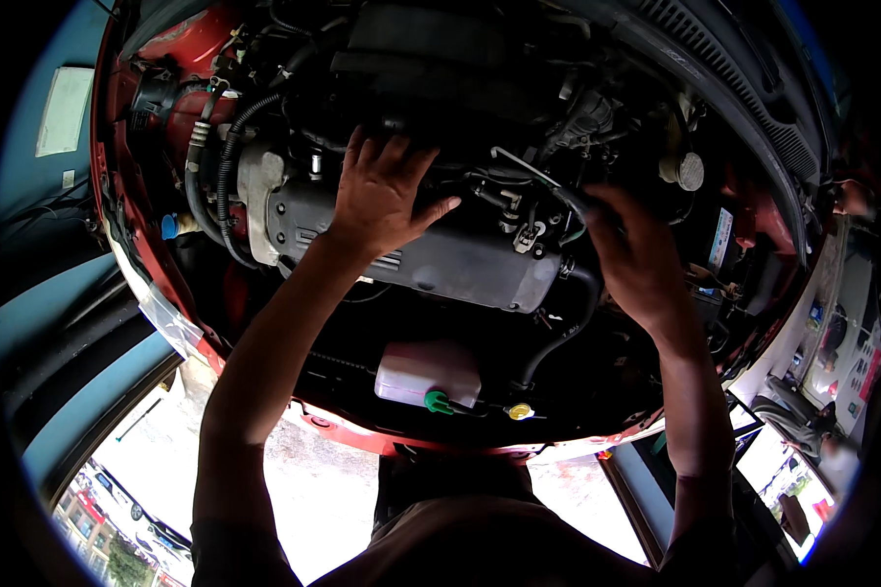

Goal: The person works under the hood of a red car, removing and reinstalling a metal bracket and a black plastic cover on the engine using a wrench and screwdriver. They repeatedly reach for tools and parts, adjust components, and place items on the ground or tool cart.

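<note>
My left hand (387,194) lies with its fingers spread at the back edge of the dark grey engine cover (460,270), holding nothing. To the right, my right hand (636,245) is curled around a thin metal rod tool (533,168) with a bent tip and what looks like a dark handle. Its tip points left over the hoses behind the engine cover. The fingers are dark and partly blurred. Below the tool, a small connector (529,237) sits on the right end of the cover.
Near the front stands a whitish reservoir (411,377) with a green cap (439,401), beside a yellow cap (520,412). A black hose (589,298) curves down at the right. A round-capped reservoir (690,172) sits at the back right, a blue cap (169,227) at left.
</note>
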The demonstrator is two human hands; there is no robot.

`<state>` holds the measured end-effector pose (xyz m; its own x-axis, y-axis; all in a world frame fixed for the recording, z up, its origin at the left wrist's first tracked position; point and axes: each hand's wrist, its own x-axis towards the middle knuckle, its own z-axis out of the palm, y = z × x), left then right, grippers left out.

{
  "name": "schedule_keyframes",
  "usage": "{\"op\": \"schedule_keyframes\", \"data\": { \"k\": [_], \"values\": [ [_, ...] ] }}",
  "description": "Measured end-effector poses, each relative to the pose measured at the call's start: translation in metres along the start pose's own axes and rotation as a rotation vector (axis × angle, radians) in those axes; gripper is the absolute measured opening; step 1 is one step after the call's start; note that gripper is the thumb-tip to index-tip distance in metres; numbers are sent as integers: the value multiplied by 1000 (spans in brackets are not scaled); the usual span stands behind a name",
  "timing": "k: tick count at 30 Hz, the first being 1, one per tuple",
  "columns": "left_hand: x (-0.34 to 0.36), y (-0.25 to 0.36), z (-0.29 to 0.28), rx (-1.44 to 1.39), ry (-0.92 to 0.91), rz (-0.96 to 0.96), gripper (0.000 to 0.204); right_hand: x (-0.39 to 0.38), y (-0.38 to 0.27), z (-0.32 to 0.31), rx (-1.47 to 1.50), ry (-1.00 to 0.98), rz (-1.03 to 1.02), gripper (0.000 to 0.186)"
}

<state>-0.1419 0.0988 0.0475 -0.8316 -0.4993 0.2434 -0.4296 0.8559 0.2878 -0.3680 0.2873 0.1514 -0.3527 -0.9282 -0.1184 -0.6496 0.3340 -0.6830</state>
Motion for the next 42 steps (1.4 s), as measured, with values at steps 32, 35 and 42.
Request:
{"op": "schedule_keyframes", "data": {
  "k": [32,35,42],
  "values": [
    [-28,7,18,-97,266,-35,45,113,-5,90,-690,-160,-266,11],
    [-29,8,18,-96,267,-39,44,115,-7,90,-757,-127,-285,9],
    [-27,8,17,-91,255,-39,44,120,-10,93,-819,-289,-123,10]
  ]
}}
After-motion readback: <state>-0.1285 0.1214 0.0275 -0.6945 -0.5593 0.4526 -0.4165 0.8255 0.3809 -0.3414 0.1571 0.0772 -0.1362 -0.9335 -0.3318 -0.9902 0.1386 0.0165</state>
